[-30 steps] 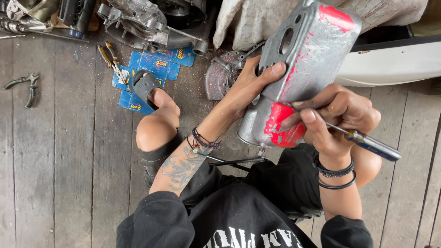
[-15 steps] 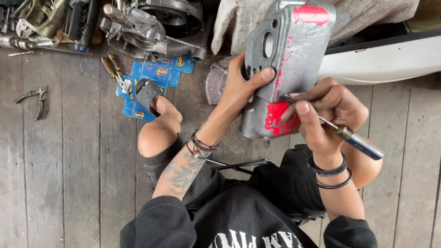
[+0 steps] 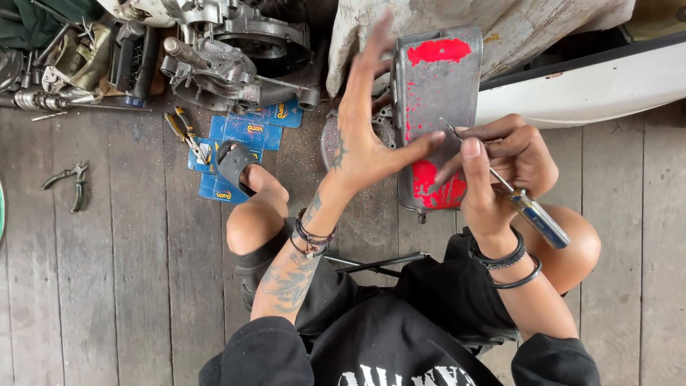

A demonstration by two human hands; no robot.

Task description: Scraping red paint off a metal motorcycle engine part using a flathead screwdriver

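A grey metal casing (image 3: 437,93) with patches of red paint stands upright in front of my knees. My left hand (image 3: 368,136) is spread wide against its left edge, with the thumb lying across the grey face and the other fingers lifted and apart. My right hand (image 3: 504,161) grips a screwdriver (image 3: 525,204) with a blue and clear handle. Its thin shaft tip rests on the casing's face beside the lower red patch.
An engine block (image 3: 229,61) and assorted metal parts lie on the wooden floor at the top left. Blue flat packets (image 3: 243,136) and yellow-handled pliers (image 3: 184,132) sit under my left foot. Dark pliers (image 3: 68,182) lie far left. A white curved panel (image 3: 586,86) runs at the right.
The casing has been turned so its flat red-patched face shows. My left hand let go of its edge grip and now spreads open against it. The screwdriver tip has moved higher on the face.
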